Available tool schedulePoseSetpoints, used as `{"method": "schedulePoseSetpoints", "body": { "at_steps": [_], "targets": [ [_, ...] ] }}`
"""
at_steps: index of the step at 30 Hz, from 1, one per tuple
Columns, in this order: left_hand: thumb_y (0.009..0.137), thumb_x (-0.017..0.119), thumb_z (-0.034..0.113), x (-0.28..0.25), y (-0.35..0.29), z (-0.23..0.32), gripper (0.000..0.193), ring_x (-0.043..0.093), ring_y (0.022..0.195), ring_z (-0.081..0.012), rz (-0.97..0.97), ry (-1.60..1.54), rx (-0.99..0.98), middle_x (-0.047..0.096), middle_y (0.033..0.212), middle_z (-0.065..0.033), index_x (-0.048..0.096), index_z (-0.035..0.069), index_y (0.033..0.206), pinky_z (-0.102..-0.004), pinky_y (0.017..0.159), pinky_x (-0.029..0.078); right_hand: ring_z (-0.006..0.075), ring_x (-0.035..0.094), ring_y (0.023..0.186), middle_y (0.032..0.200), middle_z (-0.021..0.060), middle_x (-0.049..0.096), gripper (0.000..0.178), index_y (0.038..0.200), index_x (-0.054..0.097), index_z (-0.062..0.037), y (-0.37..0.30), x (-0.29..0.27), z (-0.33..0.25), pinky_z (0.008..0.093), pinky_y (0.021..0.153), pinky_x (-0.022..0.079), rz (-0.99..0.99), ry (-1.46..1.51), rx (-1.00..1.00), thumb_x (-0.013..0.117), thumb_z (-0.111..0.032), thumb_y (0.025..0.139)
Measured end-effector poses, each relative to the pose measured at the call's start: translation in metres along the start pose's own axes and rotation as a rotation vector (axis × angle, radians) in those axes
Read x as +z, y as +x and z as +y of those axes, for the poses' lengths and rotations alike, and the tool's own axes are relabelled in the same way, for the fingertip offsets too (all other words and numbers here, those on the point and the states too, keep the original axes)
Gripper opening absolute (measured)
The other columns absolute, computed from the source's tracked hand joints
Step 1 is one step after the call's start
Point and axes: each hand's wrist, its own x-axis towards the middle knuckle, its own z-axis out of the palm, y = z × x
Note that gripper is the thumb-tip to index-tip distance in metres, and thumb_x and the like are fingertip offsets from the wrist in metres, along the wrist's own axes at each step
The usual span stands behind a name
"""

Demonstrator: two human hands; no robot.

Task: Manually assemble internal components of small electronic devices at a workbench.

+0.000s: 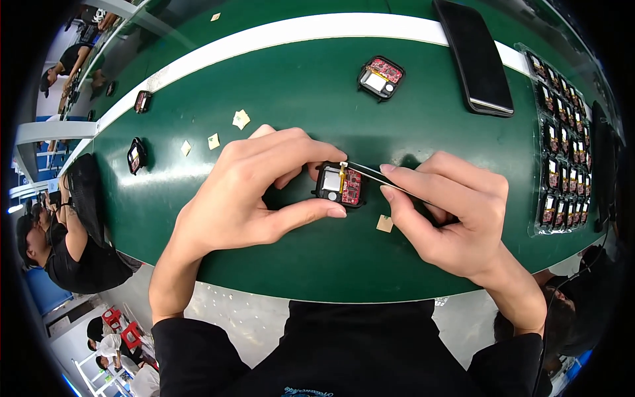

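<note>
Between my hands is a small black watch-like case [351, 190] with its inside showing: a red circuit board, a silver block and a yellow strip. My left hand [254, 188] is closed on this case, thumb at its near side and index finger at its far edge. Thin metal tweezers [390, 180] are pinched in my right hand [456, 208]. Their tips reach the far edge of the case, by a small pale piece near my left index fingertip. Whether the tips grip that piece I cannot tell. A cream paper square [384, 223] lies below the tweezers.
Another case [381, 78] lies farther off on the green table [297, 86], beside a black phone-like slab [473, 59]. Clear trays [562, 145] of similar units stand at right. More cases [136, 156] and paper bits [241, 119] lie left. A white strip [297, 28] crosses behind; people sit nearby.
</note>
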Motion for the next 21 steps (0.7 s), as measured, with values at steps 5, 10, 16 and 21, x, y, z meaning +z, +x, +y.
{"method": "schedulePoseSetpoints", "body": {
  "at_steps": [5,10,16,21],
  "targets": [
    [0.076,0.101,0.028,0.001,0.002,0.001,0.056,0.051,0.067,-0.0162,-0.007,0.05,0.013,0.064,0.082,-0.0035,0.081,0.004,0.122,-0.0331,0.066,0.038,0.0166,0.062,0.055,0.074,0.0041,0.066,0.026,0.102,0.084,0.0011,-0.001,0.005,0.001,0.0306,0.047,0.046,0.047,-0.085,-0.097,0.087,0.006,0.077],
    [0.076,0.101,0.028,0.001,0.002,-0.001,0.055,0.051,0.066,-0.0158,-0.007,0.043,0.029,0.067,0.084,-0.0039,0.081,0.003,0.122,-0.0321,0.065,0.039,0.0102,0.056,0.053,0.074,0.0038,0.067,0.029,0.11,0.087,0.0004,-0.003,0.012,0.005,0.0276,0.047,0.039,0.067,-0.063,-0.13,0.086,0.009,0.082],
    [0.076,0.101,0.027,-0.009,0.002,-0.019,0.056,0.05,0.067,-0.0149,-0.085,-0.098,0.053,0.074,0.097,-0.0067,0.083,0.002,0.123,-0.0298,0.064,0.042,0.008,0.05,0.053,0.072,0.004,0.067,0.023,0.108,0.086,0.002,-0.001,0.003,0.001,0.0277,0.048,0.032,-0.037,0.15,0.056,0.083,0.01,0.087],
    [0.077,0.1,0.026,-0.01,0.004,-0.019,0.057,0.05,0.069,-0.0132,-0.131,-0.129,0.051,0.076,0.104,-0.0078,0.084,0.001,0.125,-0.0281,0.062,0.041,0.0093,0.061,0.056,0.073,0.0062,0.07,0.015,0.104,0.085,0.0048,0.001,-0.003,-0.001,0.0258,0.047,0.037,-0.066,0.226,0.132,0.081,0.009,0.09]
  ]
}}
